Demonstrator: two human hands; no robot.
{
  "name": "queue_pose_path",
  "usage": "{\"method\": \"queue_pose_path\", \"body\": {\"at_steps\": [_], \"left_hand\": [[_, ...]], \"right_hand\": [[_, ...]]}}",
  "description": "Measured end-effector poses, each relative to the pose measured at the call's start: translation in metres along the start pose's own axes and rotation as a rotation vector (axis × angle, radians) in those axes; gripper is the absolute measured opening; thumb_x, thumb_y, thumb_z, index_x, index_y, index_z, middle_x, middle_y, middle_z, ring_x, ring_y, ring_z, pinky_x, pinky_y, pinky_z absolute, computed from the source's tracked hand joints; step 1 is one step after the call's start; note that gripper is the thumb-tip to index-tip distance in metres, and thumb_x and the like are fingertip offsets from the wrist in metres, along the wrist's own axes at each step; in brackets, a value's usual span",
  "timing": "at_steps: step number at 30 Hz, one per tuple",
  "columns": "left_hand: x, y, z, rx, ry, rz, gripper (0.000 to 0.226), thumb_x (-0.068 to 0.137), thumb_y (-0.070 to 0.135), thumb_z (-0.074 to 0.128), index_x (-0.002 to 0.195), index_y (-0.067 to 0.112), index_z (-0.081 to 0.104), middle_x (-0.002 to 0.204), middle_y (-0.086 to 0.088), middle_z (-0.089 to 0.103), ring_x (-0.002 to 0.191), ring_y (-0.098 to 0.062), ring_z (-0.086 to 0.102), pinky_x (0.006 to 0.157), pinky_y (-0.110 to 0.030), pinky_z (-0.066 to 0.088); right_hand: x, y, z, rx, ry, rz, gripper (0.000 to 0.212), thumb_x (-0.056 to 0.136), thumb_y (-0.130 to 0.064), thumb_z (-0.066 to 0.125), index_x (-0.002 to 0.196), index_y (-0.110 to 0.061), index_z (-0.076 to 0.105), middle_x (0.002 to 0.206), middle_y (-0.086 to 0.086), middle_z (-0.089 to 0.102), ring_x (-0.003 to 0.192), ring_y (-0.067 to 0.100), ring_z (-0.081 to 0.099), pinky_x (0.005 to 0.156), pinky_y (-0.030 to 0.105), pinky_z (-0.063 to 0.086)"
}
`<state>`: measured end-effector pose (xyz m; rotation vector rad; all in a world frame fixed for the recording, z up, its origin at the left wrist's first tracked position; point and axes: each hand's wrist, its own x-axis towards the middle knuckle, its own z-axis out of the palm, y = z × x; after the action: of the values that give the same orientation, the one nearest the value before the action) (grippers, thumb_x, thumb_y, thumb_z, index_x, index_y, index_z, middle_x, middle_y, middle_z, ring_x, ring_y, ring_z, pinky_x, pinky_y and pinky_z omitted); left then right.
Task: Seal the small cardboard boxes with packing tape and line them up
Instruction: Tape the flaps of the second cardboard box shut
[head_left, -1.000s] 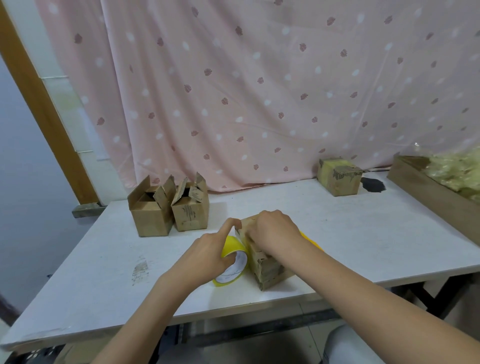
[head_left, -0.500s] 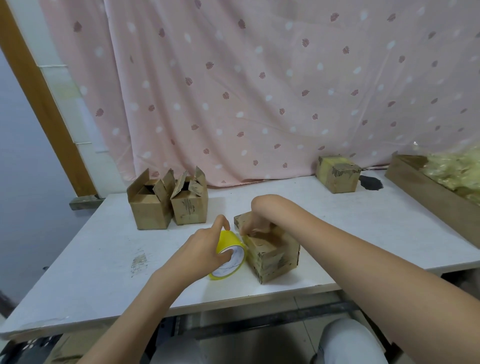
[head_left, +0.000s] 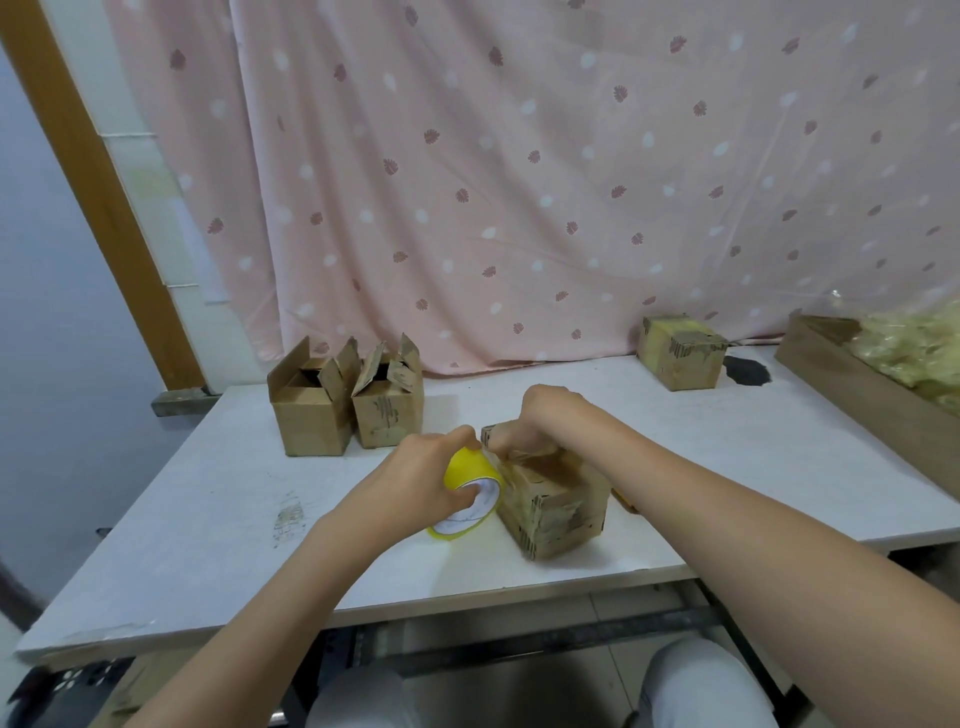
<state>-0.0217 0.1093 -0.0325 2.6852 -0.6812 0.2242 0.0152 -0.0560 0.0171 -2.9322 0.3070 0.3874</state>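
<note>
Head view, only cam. Small brown cardboard box w/ worn printed sides (head_left: 558, 506) sits near the front edge of the white surface (head_left: 208, 545), flaps folded down. Right hand (head_left: 540, 426) is on top of it at the far-left corner, fingers curled & pressing down; whether they pinch a tape end can't tell, fingertips hidden. Left hand (head_left: 426, 478) grips the yellow roll of packing tape w/ white core label (head_left: 470, 493), thumb over the rim, roll touching the box's left face.

Back-left: two more small brown cardboard boxes, flaps up, side by side & touching – the left open box (head_left: 309, 410) and the right open box (head_left: 387, 410). Back-right, well apart: a yellowish taped-over cardboard box (head_left: 680, 353), looks sealed already. Far right, a long brown cardboard tray w/ pale yellow-green stuffing (head_left: 857, 384). Pink leaf-print curtain (head_left: 519, 182) behind.

Handling, my guess: box is light, prob. empty, stiff at edges but top flaps give under pressure – will slide on the smooth surface unless held down, so press on the top over the seam or pinch the corners, not mid-panel. Tape sticky, thin, tends to fold on itself; hold roll through/around the core, keep strip taut.

Progress: 1 box done, 1 in hand, 2 not yet started.
</note>
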Motion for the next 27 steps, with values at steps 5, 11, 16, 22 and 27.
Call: {"method": "queue_pose_path", "body": {"at_steps": [5,11,16,22,27], "left_hand": [[0.004,-0.008,-0.013,-0.028,0.071,0.044,0.042,0.084,0.037,0.068,0.125,0.028,0.065,0.091,-0.006,0.068,0.089,-0.024,0.062,0.077,-0.033,0.048],[-0.004,-0.016,-0.027,-0.032,0.099,0.100,0.042,0.087,0.027,0.072,0.127,0.040,0.065,0.072,0.011,0.047,0.070,-0.003,0.048,0.064,-0.007,0.034],[-0.004,-0.024,-0.042,0.004,0.024,0.116,0.037,0.084,0.036,0.066,0.120,0.045,0.068,0.079,0.012,0.057,0.078,-0.007,0.054,0.068,-0.008,0.034],[-0.011,-0.030,-0.044,-0.026,-0.020,0.076,0.035,0.089,0.016,0.064,0.114,0.038,0.074,0.085,0.022,0.070,0.073,0.014,0.056,0.064,-0.004,0.039],[-0.002,-0.028,-0.045,0.002,-0.096,0.070,0.044,0.089,0.013,0.059,0.117,0.046,0.070,0.076,0.021,0.066,0.071,0.001,0.059,0.060,-0.009,0.043]], "right_hand": [[-0.009,0.012,-0.017,0.146,-0.250,0.009,0.064,0.087,-0.063,0.051,0.119,-0.008,0.052,0.123,0.016,0.055,0.111,0.039,0.057,0.097,0.043,0.047],[-0.007,0.028,-0.018,0.401,-0.316,-0.005,0.049,0.086,-0.045,0.062,0.102,0.000,0.047,0.094,0.017,0.054,0.085,0.038,0.059,0.091,0.046,0.052],[-0.001,0.034,-0.014,0.462,-0.301,-0.023,0.048,0.085,-0.044,0.063,0.103,-0.002,0.050,0.090,0.016,0.052,0.079,0.036,0.057,0.089,0.047,0.053],[0.008,0.052,-0.008,0.605,-0.287,0.000,0.059,0.082,-0.046,0.066,0.113,0.003,0.054,0.094,0.019,0.056,0.065,0.031,0.058,0.079,0.049,0.059],[0.013,0.059,-0.005,0.695,-0.345,0.004,0.063,0.083,-0.045,0.064,0.114,0.008,0.054,0.101,0.022,0.061,0.081,0.038,0.066,0.083,0.053,0.058]]}}
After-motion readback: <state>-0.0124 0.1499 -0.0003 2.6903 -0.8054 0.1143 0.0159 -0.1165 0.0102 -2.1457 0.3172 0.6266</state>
